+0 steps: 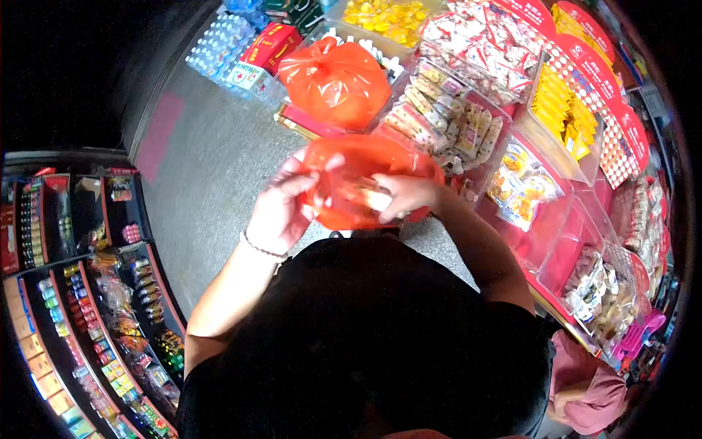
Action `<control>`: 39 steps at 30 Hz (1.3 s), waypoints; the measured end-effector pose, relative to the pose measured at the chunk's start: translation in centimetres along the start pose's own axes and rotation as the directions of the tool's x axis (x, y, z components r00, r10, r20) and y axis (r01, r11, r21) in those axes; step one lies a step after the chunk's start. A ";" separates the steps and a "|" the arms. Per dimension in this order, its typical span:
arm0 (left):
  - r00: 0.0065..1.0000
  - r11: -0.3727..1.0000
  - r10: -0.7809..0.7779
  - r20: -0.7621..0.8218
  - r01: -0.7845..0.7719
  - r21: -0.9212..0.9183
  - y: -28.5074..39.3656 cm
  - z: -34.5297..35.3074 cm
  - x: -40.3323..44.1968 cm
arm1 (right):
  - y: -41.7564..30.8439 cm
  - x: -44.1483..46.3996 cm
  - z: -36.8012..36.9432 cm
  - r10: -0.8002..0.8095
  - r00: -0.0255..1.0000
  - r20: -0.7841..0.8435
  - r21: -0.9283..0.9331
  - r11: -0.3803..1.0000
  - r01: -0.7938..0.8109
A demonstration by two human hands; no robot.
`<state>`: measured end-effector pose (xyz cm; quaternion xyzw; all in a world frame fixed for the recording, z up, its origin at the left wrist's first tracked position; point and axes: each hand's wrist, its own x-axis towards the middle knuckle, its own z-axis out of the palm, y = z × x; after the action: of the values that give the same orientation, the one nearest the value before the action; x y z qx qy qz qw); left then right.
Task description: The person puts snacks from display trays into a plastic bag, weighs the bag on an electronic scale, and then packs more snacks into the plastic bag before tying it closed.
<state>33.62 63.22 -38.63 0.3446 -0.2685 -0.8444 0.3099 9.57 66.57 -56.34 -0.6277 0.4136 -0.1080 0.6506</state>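
An open red plastic bag (344,157) hangs in front of my body. My left hand (284,208), with a beaded bracelet on its wrist, has its fingers closed on the bag's left edge. Inside the mouth of the bag is my right hand (402,196), its fingers curled around something pale that is too blurred to name. Just beyond, a full, knotted red bag (336,82) rests at the edge of the display. Clear bins of wrapped snacks (479,130) stand right beside my right hand.
Bins of yellow packets (563,110) and white-and-red packets (482,40) fill the display on the right. Bottled water (219,47) and a red box (270,45) stand at the top left. Stocked shelves (88,314) line the left. At the lower right is a person in pink (592,395).
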 end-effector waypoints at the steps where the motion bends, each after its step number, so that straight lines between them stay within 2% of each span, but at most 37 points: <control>1: 0.997 0.995 -0.070 -0.037 0.072 0.064 -0.2 0.3 -0.6 | 0.8 1.4 0.6 0.013 0.999 0.038 -0.005 1.000 -0.012; 2: 0.982 0.973 -0.186 -0.009 0.186 0.137 -0.7 -0.5 -0.8 | 0.2 2.1 1.3 -0.001 0.998 0.056 -0.024 1.000 0.003; 4: 0.953 0.925 -0.304 -0.016 0.299 0.233 -1.7 -0.2 -1.8 | -1.9 3.0 2.8 -0.064 0.995 0.076 -0.125 0.989 0.073; 5: 0.942 0.930 -0.328 0.074 0.309 0.199 -2.2 -0.4 -1.6 | -3.3 2.9 3.3 -0.103 0.991 0.085 -0.168 0.979 0.116; 6: 0.941 0.930 -0.329 0.077 0.309 0.199 -2.0 -0.2 -1.9 | -4.7 2.5 3.7 -0.143 0.985 0.091 -0.186 0.970 0.158; 8: 0.970 0.955 -0.234 -0.062 0.241 0.172 -0.6 0.9 -2.5 | -7.5 0.9 3.3 -0.208 0.971 0.118 -0.147 0.963 0.224; 9: 0.982 0.968 -0.171 -0.079 0.182 0.171 0.1 0.3 -2.5 | -8.5 -0.2 2.5 -0.215 0.972 0.092 -0.102 0.969 0.224; 10: 0.991 0.987 -0.134 0.012 0.132 0.089 1.0 -0.2 -2.2 | -8.9 -1.1 1.0 -0.214 0.976 0.033 -0.066 0.974 0.216; 11: 0.997 0.988 -0.074 -0.016 0.076 0.134 1.5 -0.6 -1.8 | -8.6 -1.9 -0.6 -0.209 0.977 -0.044 -0.048 0.977 0.207; 12: 0.999 0.984 -0.012 -0.041 0.020 0.179 1.7 -1.2 -1.5 | -7.4 -2.3 -2.5 -0.219 0.954 -0.204 -0.113 0.973 0.199; 13: 0.999 0.988 -0.046 -0.025 0.049 0.146 1.8 -1.9 -1.3 | -3.6 -1.8 -5.5 -0.360 0.843 -0.399 -0.336 0.913 0.231; 14: 0.999 0.989 -0.045 -0.025 0.048 0.142 1.8 -2.0 -1.3 | 0.1 -1.4 -8.5 -0.476 0.673 -0.566 -0.535 0.833 0.140; 16: 0.998 0.994 -0.049 -0.031 0.052 0.096 1.6 -2.0 -1.3 | 0.8 -2.2 -11.4 -0.173 0.593 -0.786 -0.293 0.950 -0.111; 18: 0.996 0.993 -0.045 -0.073 0.052 0.102 1.4 -1.2 -1.3 | 0.6 -2.7 -12.3 -0.040 0.627 -0.778 -0.346 0.860 -0.375; 20: 0.992 0.992 -0.037 -0.117 0.051 0.112 1.3 -0.5 -1.3 | 0.4 -2.7 -12.9 0.094 0.623 -0.777 -0.394 0.698 -0.598; 24: 0.991 0.992 -0.095 -0.090 0.102 0.080 1.1 -0.2 -1.3 | 1.4 -1.0 -13.2 0.211 0.568 -0.795 -0.412 0.500 -0.762; 25: 0.993 0.992 -0.092 -0.069 0.097 0.081 1.0 -0.1 -1.4 | 1.7 -1.1 -14.0 0.235 0.607 -0.759 -0.301 0.700 -0.647; 26: 0.995 0.992 -0.088 -0.049 0.092 0.082 1.0 0.0 -1.4 | 2.1 -0.9 -13.9 0.237 0.608 -0.758 -0.300 0.701 -0.647; 27: 0.995 0.992 -0.090 -0.051 0.094 0.082 1.0 0.1 -1.5 | 2.5 -0.5 -13.5 0.244 0.537 -0.808 -0.225 0.714 -0.663; 30: 0.995 0.994 -0.090 -0.040 0.092 0.059 0.9 0.7 -1.5 | 0.9 -0.6 -13.5 0.284 0.475 -0.833 -0.184 0.666 -0.722; 32: 0.996 0.995 -0.079 -0.051 0.082 0.062 0.8 0.7 -1.5 | -0.3 -1.2 -13.8 0.398 0.489 -0.776 -0.086 0.702 -0.707; 33: 0.995 0.995 -0.080 -0.053 0.084 0.061 0.8 0.7 -1.4 | 3.1 -0.6 -15.0 0.399 0.490 -0.775 -0.085 0.702 -0.707; 34: 0.996 0.995 -0.085 -0.028 0.086 0.044 0.9 0.7 -1.4 | 9.1 0.5 -17.2 0.163 0.586 -0.794 -0.189 0.849 -0.493; 36: 0.996 0.996 -0.089 -0.014 0.090 0.023 1.0 0.9 -1.4 | 10.0 -0.3 -17.4 -0.088 0.623 -0.777 -0.297 0.924 -0.240; 37: 0.996 0.996 -0.093 0.000 0.093 0.014 1.0 1.1 -1.4 | 5.1 -3.8 -16.2 -0.114 0.693 -0.712 -0.282 0.950 -0.133; 39: 0.994 0.994 -0.105 0.036 0.105 -0.011 1.0 1.1 -1.4 | -0.1 -6.6 -13.4 -0.149 0.759 -0.634 -0.254 0.967 -0.022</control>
<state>33.93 63.79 -36.76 0.3412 -0.2499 -0.8673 0.2626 -3.63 61.18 -51.86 -0.6408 0.6012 -0.2884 0.3804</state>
